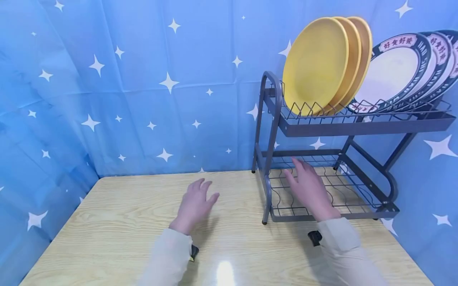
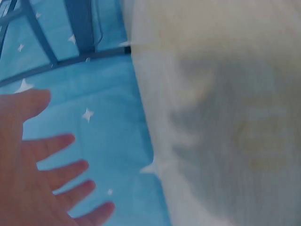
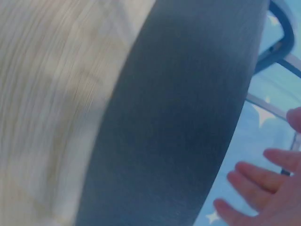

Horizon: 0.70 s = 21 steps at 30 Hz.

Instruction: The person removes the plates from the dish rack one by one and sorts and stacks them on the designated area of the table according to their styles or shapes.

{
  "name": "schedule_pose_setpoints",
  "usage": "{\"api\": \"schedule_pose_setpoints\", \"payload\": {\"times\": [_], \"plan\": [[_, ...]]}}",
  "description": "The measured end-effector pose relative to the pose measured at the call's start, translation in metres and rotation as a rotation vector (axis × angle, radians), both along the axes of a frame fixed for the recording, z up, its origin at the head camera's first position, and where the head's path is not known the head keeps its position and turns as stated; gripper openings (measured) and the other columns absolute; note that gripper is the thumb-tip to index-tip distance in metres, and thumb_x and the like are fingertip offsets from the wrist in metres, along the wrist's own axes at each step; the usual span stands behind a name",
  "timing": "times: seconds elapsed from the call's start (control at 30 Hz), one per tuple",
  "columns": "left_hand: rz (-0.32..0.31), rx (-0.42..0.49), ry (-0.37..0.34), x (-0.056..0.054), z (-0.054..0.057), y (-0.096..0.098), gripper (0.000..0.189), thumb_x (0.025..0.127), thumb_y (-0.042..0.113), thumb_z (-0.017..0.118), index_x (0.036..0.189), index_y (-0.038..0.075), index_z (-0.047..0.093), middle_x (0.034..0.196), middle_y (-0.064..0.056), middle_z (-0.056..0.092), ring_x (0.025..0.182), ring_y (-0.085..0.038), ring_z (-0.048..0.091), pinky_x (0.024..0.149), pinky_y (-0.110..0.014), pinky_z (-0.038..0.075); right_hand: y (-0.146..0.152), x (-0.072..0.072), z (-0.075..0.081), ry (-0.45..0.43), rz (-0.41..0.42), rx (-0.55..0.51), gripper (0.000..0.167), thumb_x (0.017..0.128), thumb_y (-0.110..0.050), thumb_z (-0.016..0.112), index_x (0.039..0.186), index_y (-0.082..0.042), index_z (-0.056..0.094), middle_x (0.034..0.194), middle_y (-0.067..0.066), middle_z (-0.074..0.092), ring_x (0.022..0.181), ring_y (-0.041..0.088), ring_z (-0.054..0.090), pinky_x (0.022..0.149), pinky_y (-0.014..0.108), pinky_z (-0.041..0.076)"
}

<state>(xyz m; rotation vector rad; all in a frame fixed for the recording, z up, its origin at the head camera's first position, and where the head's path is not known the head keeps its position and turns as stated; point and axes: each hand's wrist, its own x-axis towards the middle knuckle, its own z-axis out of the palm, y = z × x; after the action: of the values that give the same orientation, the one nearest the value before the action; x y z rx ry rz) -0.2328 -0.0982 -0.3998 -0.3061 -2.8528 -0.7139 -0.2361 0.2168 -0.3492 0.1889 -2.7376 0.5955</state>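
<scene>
Dish rack [image 1: 343, 129], dark, two-tiered, between 1 and 2 o'clock from person; long axis roughly 9 to 3. Right hand [image 1: 311, 188] nearer: fingers parted, nothing held, at lower tier [image 1: 358, 215], left half; from where I stand, cannot tell if touching. Left hand [image 1: 195, 202], spread, holding nothing, over table [image 1: 107, 230]; rack at its 2 o'clock. Top tier [image 1: 315, 130]: yellow plates [image 1: 315, 67], on edge, at right hand's 12; patterned plates [image 1: 390, 75] at its 1. Behind: blue starry curtain [image 1: 125, 107].
</scene>
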Motion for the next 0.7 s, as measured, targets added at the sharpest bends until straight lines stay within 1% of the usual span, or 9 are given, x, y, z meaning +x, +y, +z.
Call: {"api": "schedule_pose_setpoints", "payload": {"times": [0.07, 0.13, 0.23, 0.37, 0.47, 0.53, 0.6, 0.63, 0.7], "plan": [[-0.045, 0.049, -0.004, 0.003, -0.005, 0.008, 0.05, 0.089, 0.044, 0.047, 0.127, 0.01, 0.048, 0.134, -0.012, 0.04, 0.124, -0.029, 0.033, 0.098, -0.046, 0.03, -0.001, 0.005, -0.002, 0.02, -0.004, -0.076, 0.065, 0.092, -0.052, 0.028, 0.14, -0.009, 0.025, 0.135, 0.023, 0.034, 0.118, 0.042, 0.035, 0.091, 0.058, 0.029], [-0.079, 0.128, -0.031, 0.007, -0.009, 0.016, 0.046, 0.089, 0.042, 0.047, 0.125, 0.012, 0.05, 0.13, -0.008, 0.044, 0.122, -0.026, 0.037, 0.098, -0.042, 0.031, -0.001, 0.011, -0.005, 0.045, -0.006, -0.141, 0.061, 0.092, -0.05, 0.031, 0.139, -0.011, 0.028, 0.134, 0.02, 0.037, 0.116, 0.04, 0.038, 0.089, 0.056, 0.032], [-0.114, 0.266, -0.095, 0.011, -0.016, 0.029, 0.043, 0.09, 0.043, 0.047, 0.122, 0.015, 0.053, 0.124, -0.003, 0.051, 0.116, -0.022, 0.045, 0.093, -0.04, 0.037, -0.001, 0.02, -0.009, 0.08, -0.009, -0.227, 0.055, 0.093, -0.045, 0.035, 0.137, -0.012, 0.033, 0.129, 0.016, 0.044, 0.111, 0.035, 0.045, 0.085, 0.053, 0.038], [-0.15, 0.41, -0.163, 0.012, -0.027, 0.046, 0.04, 0.09, 0.046, 0.045, 0.117, 0.019, 0.057, 0.112, 0.003, 0.057, 0.104, -0.016, 0.053, 0.085, -0.036, 0.043, -0.005, 0.028, -0.013, 0.134, -0.001, -0.327, 0.046, 0.095, -0.037, 0.038, 0.133, -0.012, 0.04, 0.121, 0.011, 0.049, 0.103, 0.031, 0.051, 0.08, 0.047, 0.042], [-0.189, 0.65, -0.264, 0.012, -0.035, 0.059, 0.04, 0.09, 0.044, 0.045, 0.113, 0.014, 0.059, 0.105, 0.002, 0.061, 0.099, -0.016, 0.056, 0.082, -0.036, 0.045, -0.009, 0.033, -0.012, 0.152, 0.001, -0.37, 0.045, 0.094, -0.037, 0.038, 0.132, -0.012, 0.041, 0.121, 0.01, 0.049, 0.102, 0.03, 0.052, 0.08, 0.045, 0.043], [-0.197, 0.838, -0.334, 0.011, -0.039, 0.068, 0.041, 0.091, 0.042, 0.045, 0.111, 0.01, 0.059, 0.102, -0.001, 0.062, 0.098, -0.019, 0.057, 0.082, -0.038, 0.046, -0.012, 0.036, -0.01, 0.16, -0.002, -0.395, 0.045, 0.094, -0.038, 0.038, 0.132, -0.013, 0.041, 0.121, 0.008, 0.049, 0.102, 0.029, 0.052, 0.081, 0.045, 0.043], [-0.196, 0.992, -0.382, 0.011, -0.042, 0.076, 0.042, 0.091, 0.041, 0.045, 0.109, 0.006, 0.059, 0.1, -0.004, 0.063, 0.096, -0.022, 0.059, 0.081, -0.041, 0.046, -0.015, 0.038, -0.007, 0.171, -0.005, -0.419, 0.044, 0.094, -0.038, 0.038, 0.131, -0.013, 0.042, 0.121, 0.007, 0.05, 0.102, 0.028, 0.051, 0.081, 0.045, 0.042], [-0.195, 1.035, -0.39, 0.012, -0.044, 0.079, 0.041, 0.091, 0.041, 0.046, 0.108, 0.006, 0.06, 0.1, -0.005, 0.063, 0.096, -0.022, 0.059, 0.082, -0.041, 0.046, -0.017, 0.039, -0.005, 0.177, -0.008, -0.431, 0.044, 0.094, -0.038, 0.038, 0.131, -0.014, 0.043, 0.121, 0.007, 0.05, 0.102, 0.027, 0.051, 0.082, 0.045, 0.042], [-0.194, 1.061, -0.398, 0.012, -0.046, 0.087, 0.039, 0.089, 0.042, 0.048, 0.107, 0.009, 0.061, 0.099, -0.004, 0.063, 0.095, -0.02, 0.059, 0.083, -0.041, 0.045, -0.02, 0.041, -0.003, 0.188, -0.012, -0.465, 0.043, 0.094, -0.039, 0.039, 0.129, -0.015, 0.045, 0.12, 0.005, 0.051, 0.102, 0.026, 0.051, 0.082, 0.045, 0.042]]}}
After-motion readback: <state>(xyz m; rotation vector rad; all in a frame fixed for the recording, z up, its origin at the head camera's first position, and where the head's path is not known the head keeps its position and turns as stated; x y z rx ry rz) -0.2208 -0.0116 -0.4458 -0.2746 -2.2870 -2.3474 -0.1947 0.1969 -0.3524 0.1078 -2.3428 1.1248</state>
